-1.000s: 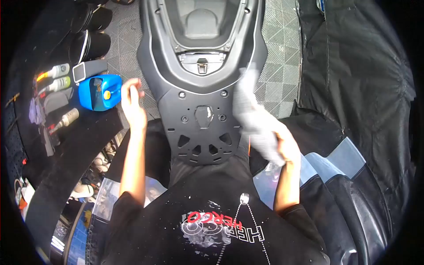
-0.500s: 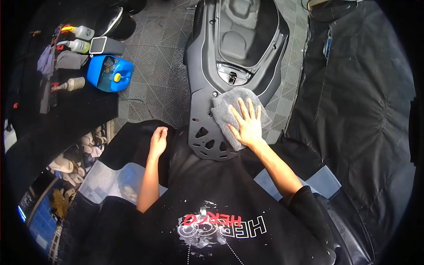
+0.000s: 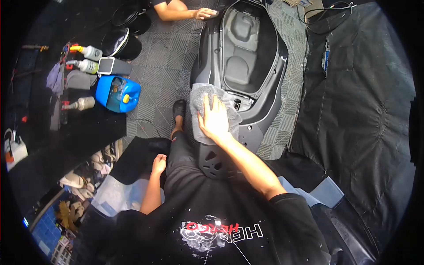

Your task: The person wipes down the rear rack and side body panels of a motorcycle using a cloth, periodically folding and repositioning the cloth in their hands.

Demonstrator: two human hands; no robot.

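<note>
My right hand (image 3: 214, 120) presses flat with spread fingers on a grey cloth (image 3: 200, 99). The cloth lies over the left rear side of a black and grey scooter body (image 3: 276, 92), covering part of its perforated rear plate (image 3: 212, 164). In front of the cloth is the open seat compartment (image 3: 242, 53). My left hand (image 3: 159, 163) hangs beside my left thigh, its fingers curled together, and whether anything is inside them is hidden.
Another person's hand (image 3: 205, 13) rests near the scooter's far left side. A blue container (image 3: 104, 91), spray bottles (image 3: 92, 53) and black buckets (image 3: 128, 46) stand at left. A black sheet (image 3: 353, 101) hangs at right, with a cable (image 3: 329, 32) at its top.
My right hand and the cloth have moved from the rear plate's right side to the scooter's left side. Another person's arm has come into view at the top. My left hand stays low.
</note>
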